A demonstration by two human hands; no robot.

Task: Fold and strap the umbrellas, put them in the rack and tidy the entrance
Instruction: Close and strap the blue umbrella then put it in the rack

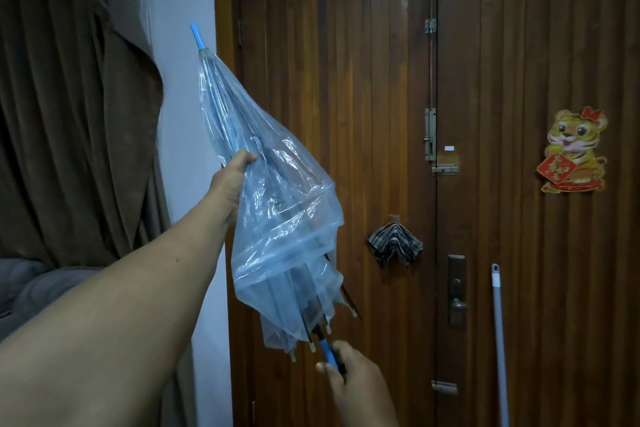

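Left hand [232, 180] grips clear umbrella [277, 204] canopy; right hand [356, 381] holds its blue handle [328, 354].

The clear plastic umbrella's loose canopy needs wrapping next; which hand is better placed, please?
Left hand: it already grips the clear plastic umbrella mid-canopy, while the right hand steadies the blue handle.

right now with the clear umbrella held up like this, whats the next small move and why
Probably turn the blue handle with the right hand so the loose plastic winds round the shaft. The clear umbrella is closed but its canopy billows in slack folds and the rib tips splay near the handle. The left hand already has its grip on the canopy midway, so it can gather the folds before strapping.
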